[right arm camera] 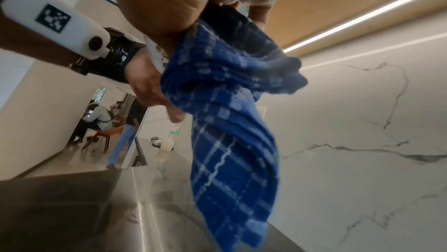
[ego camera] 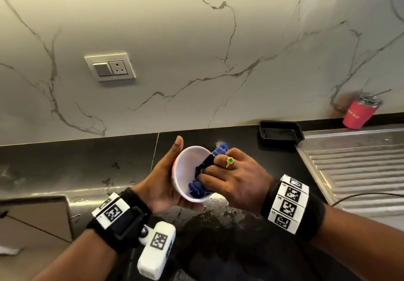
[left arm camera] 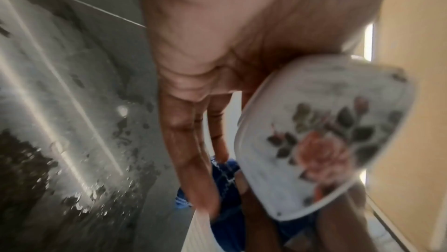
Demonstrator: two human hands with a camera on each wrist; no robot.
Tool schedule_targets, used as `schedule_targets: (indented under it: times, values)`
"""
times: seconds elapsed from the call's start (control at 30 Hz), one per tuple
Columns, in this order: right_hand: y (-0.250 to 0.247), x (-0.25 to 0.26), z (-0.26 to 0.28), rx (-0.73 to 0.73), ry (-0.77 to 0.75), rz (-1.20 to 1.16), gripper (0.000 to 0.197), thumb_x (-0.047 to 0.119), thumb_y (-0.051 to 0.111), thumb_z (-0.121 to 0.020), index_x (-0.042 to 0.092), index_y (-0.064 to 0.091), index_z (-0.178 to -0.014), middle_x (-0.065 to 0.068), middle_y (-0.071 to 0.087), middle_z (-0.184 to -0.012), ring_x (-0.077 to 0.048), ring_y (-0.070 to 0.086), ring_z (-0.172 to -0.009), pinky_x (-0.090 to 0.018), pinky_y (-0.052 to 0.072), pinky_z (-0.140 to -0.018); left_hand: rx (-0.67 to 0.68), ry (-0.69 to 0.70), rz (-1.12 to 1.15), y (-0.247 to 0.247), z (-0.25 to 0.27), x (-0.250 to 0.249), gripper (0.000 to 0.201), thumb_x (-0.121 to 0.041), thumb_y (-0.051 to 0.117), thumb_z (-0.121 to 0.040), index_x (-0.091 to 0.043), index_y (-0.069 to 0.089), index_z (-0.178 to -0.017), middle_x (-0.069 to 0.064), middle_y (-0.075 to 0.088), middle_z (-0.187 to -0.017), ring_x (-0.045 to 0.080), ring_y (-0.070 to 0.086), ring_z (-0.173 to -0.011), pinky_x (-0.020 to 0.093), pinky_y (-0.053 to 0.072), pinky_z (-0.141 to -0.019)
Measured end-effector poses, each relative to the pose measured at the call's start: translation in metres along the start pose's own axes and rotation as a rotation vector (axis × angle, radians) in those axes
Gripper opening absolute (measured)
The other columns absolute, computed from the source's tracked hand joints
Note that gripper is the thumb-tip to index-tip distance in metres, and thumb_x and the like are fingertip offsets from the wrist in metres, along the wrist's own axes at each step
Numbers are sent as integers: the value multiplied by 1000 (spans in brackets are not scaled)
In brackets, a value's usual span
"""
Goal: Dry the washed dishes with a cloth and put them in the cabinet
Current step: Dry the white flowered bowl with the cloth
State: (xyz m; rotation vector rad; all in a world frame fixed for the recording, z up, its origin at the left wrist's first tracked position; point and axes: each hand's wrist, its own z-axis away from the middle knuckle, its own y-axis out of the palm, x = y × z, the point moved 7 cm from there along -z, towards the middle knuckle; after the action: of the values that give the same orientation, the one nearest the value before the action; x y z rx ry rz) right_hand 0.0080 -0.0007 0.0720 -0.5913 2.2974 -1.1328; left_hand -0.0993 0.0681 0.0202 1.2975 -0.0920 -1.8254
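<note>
A white bowl (ego camera: 185,171) is tilted on its side over the black counter, its mouth facing right. My left hand (ego camera: 162,182) cups it from behind, thumb up along the rim and fingers wrapped underneath. The left wrist view shows the bowl's outside (left arm camera: 321,137) with a rose print. My right hand (ego camera: 236,182), wearing a ring, grips a blue checked cloth (ego camera: 200,187) and pushes it into the bowl. In the right wrist view the rest of the cloth (right arm camera: 229,122) hangs down from that hand.
The black counter (ego camera: 87,164) is wet, with drops below the bowl. A black tray (ego camera: 281,133) sits at the back, a ribbed steel drainboard (ego camera: 358,167) to the right, a red tumbler (ego camera: 360,112) behind it. A wall socket (ego camera: 110,67) is on the marble backsplash.
</note>
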Motion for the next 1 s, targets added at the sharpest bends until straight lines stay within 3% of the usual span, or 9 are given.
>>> schedule_targets:
  times: [0.1,0.2,0.33,0.5,0.57,0.67,0.77,0.9,1.0]
  values:
    - [-1,-1,2,11,-33,43,24,17,46,-104,17,69,-111,2,71,-105,-25,65,-93,-39,51,-77,33,-32,-62,1,5,4,90,-88,51,-71,-25,64,-135,22,67,-119,38,71,-85,40,60,-56]
    - [6,-3,-8,98,57,-3,26,16,53,-95,16,67,-116,1,71,-114,-26,62,-102,-39,50,-81,-68,117,-119,-1,2,-4,74,-79,52,-77,-26,70,-126,23,69,-107,37,72,-74,32,57,-48]
    - [14,-9,-17,92,333,-417,46,4,63,-72,13,70,-116,-2,74,-108,-26,62,-98,-36,50,-88,-255,378,-175,-9,-3,-20,87,-79,69,-66,-18,65,-128,21,70,-115,32,72,-91,40,59,-67]
    - [26,-15,-6,84,781,-1131,37,16,62,-71,15,72,-106,-4,62,-93,-21,59,-88,-49,52,-81,-359,593,-222,-9,2,-31,69,-67,59,-77,-21,61,-127,26,66,-117,38,69,-103,55,57,-83]
    - [26,-10,-5,116,720,-1078,38,16,64,-73,19,71,-110,-1,63,-96,-20,59,-93,-48,52,-81,-359,638,-336,-10,6,-33,57,-65,53,-81,-26,64,-123,21,64,-120,40,66,-109,62,54,-89]
    - [20,-3,-11,169,324,-459,47,13,66,-74,24,69,-120,3,72,-109,-23,61,-99,-38,53,-77,-335,600,-421,-8,8,-26,57,-65,50,-84,-27,65,-123,15,66,-120,42,64,-112,67,53,-86]
    - [20,-4,-17,197,172,-64,54,18,68,-81,24,60,-133,4,69,-125,-24,63,-105,-36,46,-76,-336,596,-445,-6,12,-27,60,-63,48,-86,-21,63,-126,11,69,-119,31,69,-108,43,61,-78]
    - [21,-6,-24,198,294,-278,57,10,63,-76,23,64,-131,-1,71,-120,-30,63,-106,-42,54,-80,-351,664,-415,-4,15,-38,59,-71,57,-83,-27,68,-121,16,69,-119,34,68,-110,48,60,-86]
    - [20,-19,-25,128,623,-914,42,11,64,-67,12,74,-107,-13,71,-89,-29,65,-81,-46,56,-71,-385,758,-375,-1,18,-46,71,-82,60,-76,-28,66,-122,20,65,-119,36,67,-108,56,56,-87]
